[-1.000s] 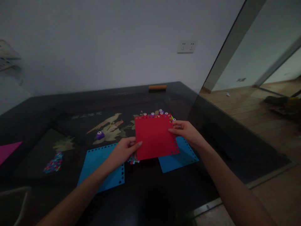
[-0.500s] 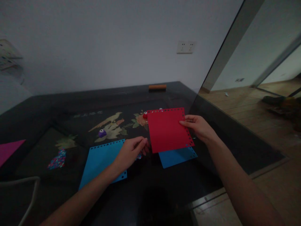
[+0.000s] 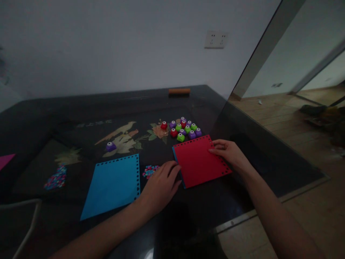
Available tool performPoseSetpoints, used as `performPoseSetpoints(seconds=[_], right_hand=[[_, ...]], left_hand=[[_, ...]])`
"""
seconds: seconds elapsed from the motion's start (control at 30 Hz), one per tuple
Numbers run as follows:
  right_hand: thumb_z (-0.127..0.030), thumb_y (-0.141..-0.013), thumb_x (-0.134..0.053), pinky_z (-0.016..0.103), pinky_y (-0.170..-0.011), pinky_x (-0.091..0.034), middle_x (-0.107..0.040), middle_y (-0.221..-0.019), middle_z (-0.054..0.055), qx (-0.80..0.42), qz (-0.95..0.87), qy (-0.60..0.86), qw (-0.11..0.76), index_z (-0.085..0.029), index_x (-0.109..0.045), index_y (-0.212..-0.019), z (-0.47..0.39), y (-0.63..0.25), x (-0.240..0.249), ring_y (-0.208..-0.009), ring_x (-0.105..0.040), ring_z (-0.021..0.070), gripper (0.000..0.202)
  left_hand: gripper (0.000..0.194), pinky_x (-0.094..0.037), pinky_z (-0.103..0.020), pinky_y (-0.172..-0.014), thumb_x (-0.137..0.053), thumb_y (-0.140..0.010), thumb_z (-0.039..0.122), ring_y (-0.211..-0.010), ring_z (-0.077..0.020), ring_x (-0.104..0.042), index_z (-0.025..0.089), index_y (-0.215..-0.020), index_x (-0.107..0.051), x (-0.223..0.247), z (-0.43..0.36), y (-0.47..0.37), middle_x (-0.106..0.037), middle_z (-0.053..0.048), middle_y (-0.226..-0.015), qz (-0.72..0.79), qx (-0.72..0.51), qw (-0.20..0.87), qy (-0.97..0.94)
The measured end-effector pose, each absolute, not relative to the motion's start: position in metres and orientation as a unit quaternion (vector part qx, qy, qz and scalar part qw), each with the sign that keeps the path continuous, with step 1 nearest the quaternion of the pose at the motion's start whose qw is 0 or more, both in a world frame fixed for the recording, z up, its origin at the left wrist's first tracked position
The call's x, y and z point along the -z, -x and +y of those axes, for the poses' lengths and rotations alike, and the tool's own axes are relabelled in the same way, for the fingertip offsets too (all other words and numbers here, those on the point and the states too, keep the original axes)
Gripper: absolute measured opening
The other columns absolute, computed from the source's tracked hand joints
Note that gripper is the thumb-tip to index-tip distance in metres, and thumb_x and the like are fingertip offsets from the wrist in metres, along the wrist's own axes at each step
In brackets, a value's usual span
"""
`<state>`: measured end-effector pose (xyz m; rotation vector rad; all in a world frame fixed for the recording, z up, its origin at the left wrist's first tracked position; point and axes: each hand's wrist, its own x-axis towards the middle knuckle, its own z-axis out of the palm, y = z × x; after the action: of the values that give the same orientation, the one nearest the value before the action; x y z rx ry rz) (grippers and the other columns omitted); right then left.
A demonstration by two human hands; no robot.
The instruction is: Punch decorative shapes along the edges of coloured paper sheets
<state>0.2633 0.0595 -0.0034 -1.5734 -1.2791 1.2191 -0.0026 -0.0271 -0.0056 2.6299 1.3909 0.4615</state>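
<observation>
A red square sheet (image 3: 201, 162) with holes punched along its top and right edges lies over a blue sheet (image 3: 175, 155), of which only a thin strip shows at the left. My right hand (image 3: 226, 153) pinches the red sheet's upper right edge between thumb and fingers. At the sheet's left edge is my left hand (image 3: 165, 180), its thumb and fingers slightly apart, with nothing visible held. Another blue punched sheet (image 3: 113, 185) lies to the left. Small colourful pieces (image 3: 150, 171) are partly behind my left hand.
Several red, purple and green punches (image 3: 188, 129) cluster behind the red sheet. A lone purple punch (image 3: 110, 146) and a pile of confetti (image 3: 57, 178) are at the left. An orange-brown roll (image 3: 179, 92) lies at the back; a pink sheet (image 3: 5, 160) is far left.
The red sheet has come down onto the blue one, carried by my right hand. My left hand has moved right to its edge. The view has shifted, and the punches behind are now uncovered.
</observation>
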Motion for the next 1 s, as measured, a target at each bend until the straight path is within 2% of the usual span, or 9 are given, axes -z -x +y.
performPoseSetpoints(seconds=[0.2,0.37,0.6,1.0], right_hand=[[-0.026,-0.058,-0.076,0.029,-0.056,-0.049,-0.066,-0.064,0.000,-0.463,-0.514,0.621,0.369,-0.018,-0.063,-0.088,0.0601,-0.2615,0.0068,-0.059,-0.063,0.0168,0.034],[-0.026,-0.058,-0.077,0.027,-0.056,-0.048,-0.064,-0.061,-0.002,-0.453,-0.515,0.626,0.370,-0.018,-0.062,-0.087,0.0602,-0.2590,0.0071,-0.057,-0.061,0.0153,0.033],[-0.029,-0.059,-0.077,0.029,-0.057,-0.048,-0.063,-0.061,-0.002,-0.463,-0.517,0.620,0.366,-0.018,-0.062,-0.088,0.0604,-0.2581,0.0076,-0.058,-0.061,0.0164,0.035],[-0.031,-0.061,-0.077,0.029,-0.055,-0.049,-0.064,-0.061,-0.001,-0.440,-0.543,0.620,0.357,-0.019,-0.063,-0.089,0.0608,-0.2599,0.0093,-0.058,-0.061,0.0166,0.034]], left_hand=[[0.038,-0.042,-0.045,-0.101,-0.052,-0.085,0.018,-0.122,-0.0269,-0.048,0.013,-0.123,-0.048,0.0137,-0.0270,-0.0023,-0.050,-0.016,-0.132,0.448,-0.144,0.024,-0.882],[0.043,-0.034,-0.048,-0.107,-0.053,-0.087,0.027,-0.126,-0.0264,-0.044,0.013,-0.127,-0.047,0.0161,-0.0254,-0.0014,-0.049,-0.015,-0.135,0.447,-0.133,0.021,-0.885],[0.046,-0.031,-0.049,-0.109,-0.049,-0.088,0.034,-0.130,-0.0268,-0.040,0.013,-0.130,-0.046,0.0157,-0.0254,-0.0001,-0.047,-0.016,-0.137,0.455,-0.116,0.021,-0.883],[0.044,-0.029,-0.049,-0.109,-0.049,-0.089,0.034,-0.130,-0.0272,-0.039,0.015,-0.128,-0.049,0.0143,-0.0258,0.0000,-0.045,-0.016,-0.139,0.457,-0.106,0.027,-0.883]])
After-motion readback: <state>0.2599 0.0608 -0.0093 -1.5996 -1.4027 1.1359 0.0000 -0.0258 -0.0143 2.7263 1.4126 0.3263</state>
